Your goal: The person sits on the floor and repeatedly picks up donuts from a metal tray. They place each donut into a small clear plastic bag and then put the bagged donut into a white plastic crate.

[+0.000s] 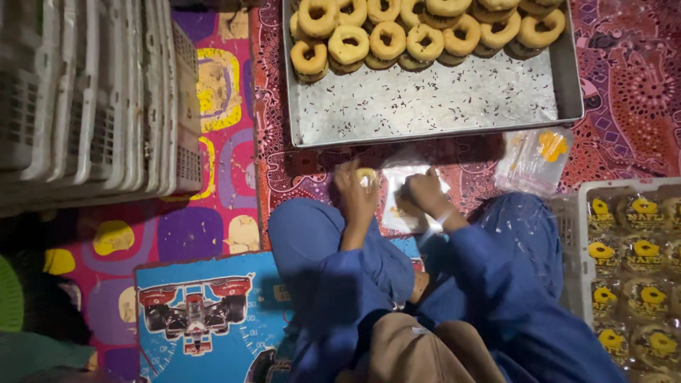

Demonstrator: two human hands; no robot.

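Note:
My left hand (pixel 355 193) holds a pale round doughnut (pixel 367 174) at its fingertips, just below the metal tray (pixel 425 106). Beside it, my right hand (pixel 424 191) grips a clear plastic bag (pixel 401 198) lying flat on the patterned mat. The tray carries several ring doughnuts (pixel 386 39) stacked along its far side, and its near half is bare metal strewn with dark crumbs. Both my arms are in blue sleeves.
A pile of clear bags with yellow print (pixel 533 159) lies right of my hands. A white crate (pixel 631 269) at the right holds several bagged doughnuts. Stacked white crates (pixel 92 99) stand at the left. A blue mat with a racing car picture (pixel 206 312) lies near my knee.

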